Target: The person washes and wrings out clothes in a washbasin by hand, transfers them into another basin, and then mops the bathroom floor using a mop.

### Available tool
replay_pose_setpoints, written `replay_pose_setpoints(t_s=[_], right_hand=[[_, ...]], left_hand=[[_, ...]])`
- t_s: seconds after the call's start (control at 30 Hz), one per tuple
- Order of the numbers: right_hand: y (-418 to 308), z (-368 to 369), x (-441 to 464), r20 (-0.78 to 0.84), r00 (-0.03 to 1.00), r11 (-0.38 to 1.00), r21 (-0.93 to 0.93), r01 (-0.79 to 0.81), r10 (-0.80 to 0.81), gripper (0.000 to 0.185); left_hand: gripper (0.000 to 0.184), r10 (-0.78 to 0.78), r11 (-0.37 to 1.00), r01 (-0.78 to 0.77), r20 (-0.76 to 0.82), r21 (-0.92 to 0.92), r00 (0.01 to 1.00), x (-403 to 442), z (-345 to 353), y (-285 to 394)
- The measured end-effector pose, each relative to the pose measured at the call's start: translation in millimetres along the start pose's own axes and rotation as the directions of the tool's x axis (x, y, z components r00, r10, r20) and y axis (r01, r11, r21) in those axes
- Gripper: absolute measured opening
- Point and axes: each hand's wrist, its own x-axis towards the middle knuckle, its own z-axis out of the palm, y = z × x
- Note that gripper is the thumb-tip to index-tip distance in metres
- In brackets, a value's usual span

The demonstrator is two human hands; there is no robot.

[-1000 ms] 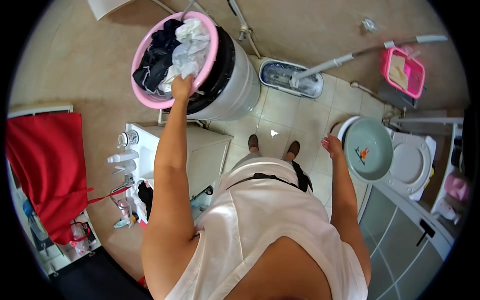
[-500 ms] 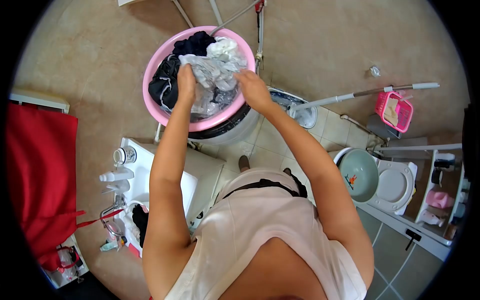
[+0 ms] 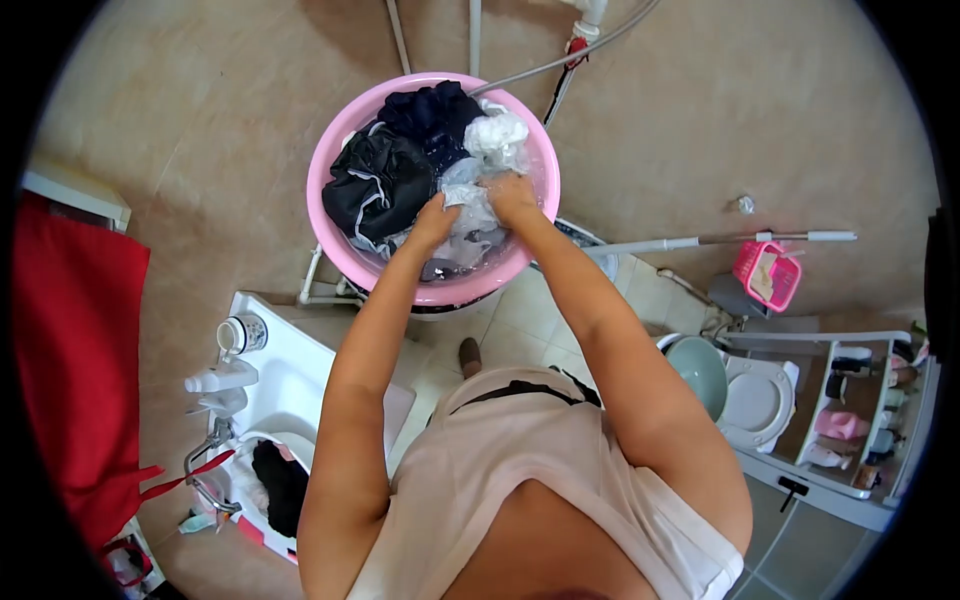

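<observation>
A pink basin point(image 3: 322, 232) holds wet laundry in water. Inside it, my left hand point(image 3: 433, 222) and my right hand point(image 3: 511, 196) face each other, both closed on a pale, thin, wet cloth point(image 3: 468, 205) between them. To the left of my hands lies a black garment point(image 3: 375, 185) with white piping. Dark navy fabric point(image 3: 435, 115) is bunched behind, and a white bundle point(image 3: 497, 137) sits just beyond my right hand. My fingertips are partly hidden in the wet cloth.
At lower left stands a white sink point(image 3: 290, 375) with a faucet point(image 3: 212, 435), bottles and more clothes. A red cloth point(image 3: 75, 370) hangs at far left. To the right are a mop handle point(image 3: 660, 245), a pink basket point(image 3: 785, 285), a green basin point(image 3: 700, 375) and a shelf point(image 3: 815, 400).
My right hand has come from beside the green basin into the pink basin. Both hands have lowered the pale cloth into the water, and the view has shifted, bringing the basin nearer the middle.
</observation>
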Motion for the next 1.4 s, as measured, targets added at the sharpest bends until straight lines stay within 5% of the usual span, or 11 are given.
replay_pose_setpoints(t_s=[0.17,0.23,0.43,0.6,0.7,0.8,0.93,1.0,1.07,1.13,1.4], right_hand=[[32.4,-58.9,33.5,0.214,0.975,0.964,0.267,0.005,-0.064,0.028],[51.3,-87.6,43.9,0.027,0.998,0.680,0.733,0.017,-0.054,0.023],[-6.8,-264.6,12.6,-0.071,0.994,0.254,0.966,0.050,0.077,0.014],[-30.6,-328.8,-5.2,-0.249,0.967,0.058,0.968,0.246,0.057,0.018],[-31.3,-333.3,-21.5,-0.278,0.961,-0.131,0.952,0.276,0.000,0.017],[-8.2,-305.6,-27.3,-0.179,0.979,-0.366,0.909,0.201,0.094,0.009],[26.5,-209.6,-15.6,-0.052,0.947,-0.625,0.740,0.249,0.316,0.012],[30.7,-148.8,-2.8,-0.009,0.944,-0.498,0.848,0.181,0.329,0.024],[5.0,-118.1,-13.8,0.296,0.908,-0.631,0.775,-0.046,0.298,0.034],[-30.5,-107.8,-24.1,0.069,0.960,-0.702,0.697,0.149,0.272,0.041],[-11.8,-103.2,-4.7,-0.185,0.982,-0.901,0.420,0.107,0.031,0.035]], left_hand=[[0.034,-0.060,0.886,0.044,-0.019,-0.461,0.998,-23.3,-13.7,28.6],[0.035,-0.055,0.845,0.009,-0.069,-0.535,0.996,-30.9,-20.9,31.5],[0.057,-0.272,0.799,0.155,-0.119,-0.581,0.955,-41.5,-15.6,50.2],[0.082,-0.431,0.316,0.471,0.318,-0.823,0.844,-35.3,-2.9,128.9],[0.065,-0.018,0.154,0.311,0.312,-0.938,0.950,-17.7,-3.0,160.0],[0.047,0.117,-0.082,0.295,0.285,-0.952,0.951,23.3,-6.3,170.8],[0.035,0.307,-0.110,0.410,0.361,-0.905,0.880,18.5,0.8,188.9],[0.033,0.165,-0.005,0.272,0.268,-0.962,0.949,19.9,14.9,185.2],[0.031,0.033,0.117,0.140,0.145,-0.983,0.989,19.5,34.7,182.5],[0.030,0.074,0.061,0.218,0.223,-0.974,0.972,9.3,47.9,184.4],[0.045,0.045,0.109,0.241,0.247,-0.964,0.968,-15.8,35.1,132.4]])
